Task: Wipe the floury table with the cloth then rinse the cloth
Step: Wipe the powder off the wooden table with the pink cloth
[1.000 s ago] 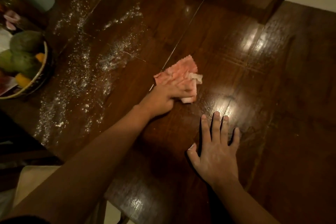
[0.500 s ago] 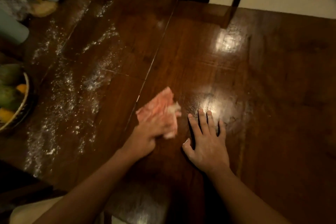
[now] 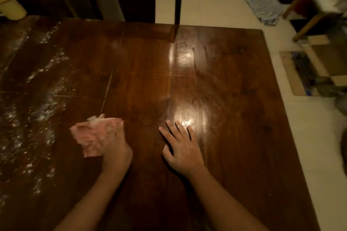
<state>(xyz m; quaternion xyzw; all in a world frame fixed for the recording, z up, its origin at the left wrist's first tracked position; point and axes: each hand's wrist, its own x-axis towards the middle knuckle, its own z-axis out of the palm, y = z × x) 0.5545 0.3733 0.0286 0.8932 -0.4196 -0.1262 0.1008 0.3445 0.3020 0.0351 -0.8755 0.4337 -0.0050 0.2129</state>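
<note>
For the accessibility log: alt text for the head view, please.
The left hand holds a pink cloth against a dark wooden table, beside streaks of flour at its left. The right hand rests flat, fingers spread.

Blur smears the left hand point(image 3: 114, 144) where its fingers bunch the cloth point(image 3: 88, 137), hiding the cloth's part beneath them. The bench point(image 3: 234, 84) is cut off at the left and bottom edges, and the flour point(image 3: 43, 99) runs out with it. At the bench's far left corner a pale cylinder point(image 3: 11, 8) is cropped. Things on the floor point(image 3: 216, 5) beyond the bench's right side are too blurred to name.
</note>
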